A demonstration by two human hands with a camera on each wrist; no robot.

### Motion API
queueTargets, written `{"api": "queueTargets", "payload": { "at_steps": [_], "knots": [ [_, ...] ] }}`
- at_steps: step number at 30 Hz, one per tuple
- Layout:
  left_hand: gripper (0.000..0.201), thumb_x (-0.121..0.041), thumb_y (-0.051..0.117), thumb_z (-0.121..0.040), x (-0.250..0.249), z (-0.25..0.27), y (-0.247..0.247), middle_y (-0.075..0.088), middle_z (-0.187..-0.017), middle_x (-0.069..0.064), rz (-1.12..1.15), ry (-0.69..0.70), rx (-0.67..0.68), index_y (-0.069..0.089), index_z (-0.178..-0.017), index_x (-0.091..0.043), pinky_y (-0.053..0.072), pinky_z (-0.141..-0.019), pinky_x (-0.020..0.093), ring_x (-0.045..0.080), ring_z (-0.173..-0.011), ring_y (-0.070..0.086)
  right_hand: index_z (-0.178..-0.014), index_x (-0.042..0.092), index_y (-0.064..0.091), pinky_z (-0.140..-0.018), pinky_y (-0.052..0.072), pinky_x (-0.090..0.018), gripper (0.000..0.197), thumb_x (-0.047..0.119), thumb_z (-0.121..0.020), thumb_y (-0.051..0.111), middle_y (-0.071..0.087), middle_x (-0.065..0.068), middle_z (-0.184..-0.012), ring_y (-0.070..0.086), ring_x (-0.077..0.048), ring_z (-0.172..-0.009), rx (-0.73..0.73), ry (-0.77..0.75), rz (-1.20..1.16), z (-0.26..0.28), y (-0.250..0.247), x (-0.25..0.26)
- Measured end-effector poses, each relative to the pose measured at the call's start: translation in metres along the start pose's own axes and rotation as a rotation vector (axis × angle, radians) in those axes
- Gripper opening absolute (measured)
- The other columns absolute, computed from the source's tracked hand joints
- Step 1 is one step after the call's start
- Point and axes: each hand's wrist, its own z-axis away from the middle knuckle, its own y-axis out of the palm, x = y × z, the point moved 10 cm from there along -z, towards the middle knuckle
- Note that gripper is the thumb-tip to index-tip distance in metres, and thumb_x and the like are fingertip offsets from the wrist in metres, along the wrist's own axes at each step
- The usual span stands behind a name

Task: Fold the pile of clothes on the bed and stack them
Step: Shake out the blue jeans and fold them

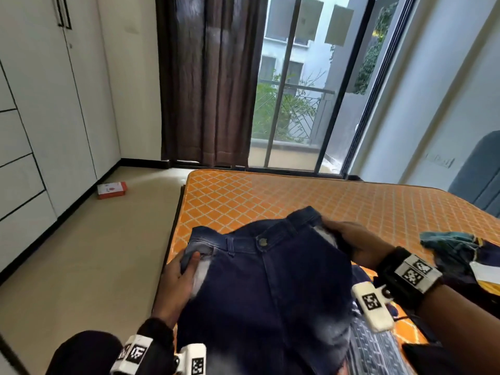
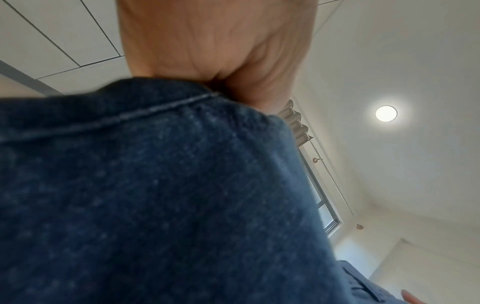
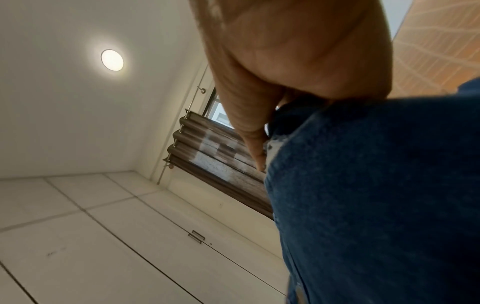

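Above the near edge of the bed (image 1: pixel 351 201), dark jeans (image 1: pixel 270 280) are held up at the waistband, left hand (image 1: pixel 176 277) and right hand (image 1: pixel 349 242) fingers curled pinching each side; waistband should be kept level and taut, then halved leg onto leg.

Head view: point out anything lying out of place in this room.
A small red and white box lies alone on the floor near the wardrobe, away from the bed. Nothing else stands out.
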Motion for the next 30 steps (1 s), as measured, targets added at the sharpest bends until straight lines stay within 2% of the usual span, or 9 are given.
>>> {"api": "queueTargets", "payload": {
  "at_steps": [4, 8, 12, 15, 18, 21, 24, 26, 30],
  "knots": [
    [0.023, -0.036, 0.061, -0.096, 0.001, 0.004, -0.003, 0.077, -0.096, -0.011, 0.056, -0.05, -0.038, 0.076, -0.102, -0.019, 0.052, -0.079, 0.017, 0.006, -0.094, 0.07, -0.129, 0.0, 0.065, -0.11, 0.042, -0.057, 0.085, 0.032, -0.058, 0.099, 0.063, -0.025, -0.131, 0.057, -0.04, -0.126, 0.102, 0.087, 0.008, -0.007, 0.0, -0.019],
    [0.053, -0.058, 0.066, -0.085, 0.009, 0.008, -0.011, 0.071, -0.082, 0.007, 0.196, -0.18, -0.06, 0.074, -0.085, -0.006, 0.048, -0.071, 0.033, 0.017, -0.077, 0.061, -0.128, -0.003, 0.064, -0.103, 0.051, -0.05, 0.062, 0.021, -0.076, 0.087, 0.065, -0.026, -0.126, 0.065, -0.036, -0.107, 0.17, 0.048, -0.035, 0.003, 0.003, -0.012],
    [0.035, -0.036, 0.057, -0.097, -0.008, 0.011, -0.007, 0.076, -0.095, 0.012, 0.277, -0.165, -0.007, 0.073, -0.102, -0.006, 0.055, -0.074, 0.032, 0.022, -0.085, 0.068, -0.13, -0.004, 0.058, -0.076, 0.062, -0.034, 0.053, 0.016, -0.083, 0.075, 0.068, -0.022, -0.116, 0.07, -0.027, -0.088, 0.194, -0.155, -0.078, 0.01, 0.007, 0.009],
    [0.039, -0.046, 0.065, -0.091, -0.022, 0.009, -0.006, 0.075, -0.103, 0.006, 0.151, -0.025, 0.039, 0.066, -0.109, -0.012, 0.054, -0.085, 0.035, 0.023, -0.097, 0.07, -0.123, -0.004, 0.057, -0.087, 0.057, -0.041, 0.078, 0.032, -0.063, 0.094, 0.066, -0.026, -0.12, 0.066, -0.033, -0.099, 0.243, -0.284, 0.03, 0.018, 0.01, 0.025],
    [0.048, -0.039, 0.071, -0.084, -0.03, 0.01, -0.003, 0.074, -0.11, 0.0, 0.074, -0.018, 0.086, 0.061, -0.125, -0.017, 0.057, -0.083, 0.023, 0.013, -0.1, 0.071, -0.117, -0.008, 0.053, -0.086, 0.055, -0.042, 0.06, 0.02, -0.075, 0.086, 0.063, -0.028, -0.118, 0.059, -0.038, -0.103, 0.311, -0.333, 0.09, 0.029, 0.017, 0.034],
    [0.057, -0.047, 0.078, -0.082, -0.04, 0.011, -0.001, 0.074, -0.114, -0.003, -0.057, 0.026, 0.152, 0.061, -0.129, -0.02, 0.057, -0.088, 0.033, 0.012, -0.103, 0.071, -0.116, 0.01, 0.05, -0.072, 0.057, -0.033, 0.041, -0.008, -0.084, 0.069, 0.058, -0.025, -0.108, 0.058, -0.036, -0.096, 0.325, -0.421, 0.159, 0.047, 0.023, 0.051],
    [0.036, -0.04, 0.077, -0.08, -0.057, 0.011, -0.007, 0.077, -0.091, -0.002, -0.126, 0.062, 0.103, 0.07, -0.11, -0.021, 0.059, -0.072, 0.035, 0.017, -0.084, 0.074, -0.137, 0.031, 0.044, -0.082, 0.059, -0.043, 0.075, -0.021, -0.085, 0.059, 0.06, -0.033, -0.117, 0.064, -0.038, -0.102, 0.458, -0.489, 0.308, 0.07, 0.031, 0.064],
    [0.021, -0.033, 0.075, -0.083, -0.075, 0.008, -0.014, 0.076, -0.087, -0.003, -0.186, 0.118, 0.038, 0.073, -0.1, -0.022, 0.056, -0.065, 0.027, 0.018, -0.081, 0.071, -0.143, 0.019, 0.046, -0.093, 0.055, -0.048, 0.069, -0.019, -0.087, 0.06, 0.062, -0.027, -0.123, 0.063, -0.037, -0.114, 0.574, -0.535, 0.431, 0.086, 0.038, 0.072],
    [0.008, -0.023, 0.069, -0.09, -0.111, 0.004, -0.018, 0.075, -0.091, -0.003, -0.159, 0.163, 0.039, 0.072, -0.097, -0.023, 0.054, -0.072, 0.025, 0.012, -0.089, 0.069, -0.11, -0.001, 0.063, -0.093, 0.055, -0.052, 0.027, 0.001, -0.086, 0.076, 0.068, -0.022, -0.109, 0.066, -0.038, -0.108, 0.552, -0.573, 0.639, 0.096, 0.024, 0.093]
  ]
}}
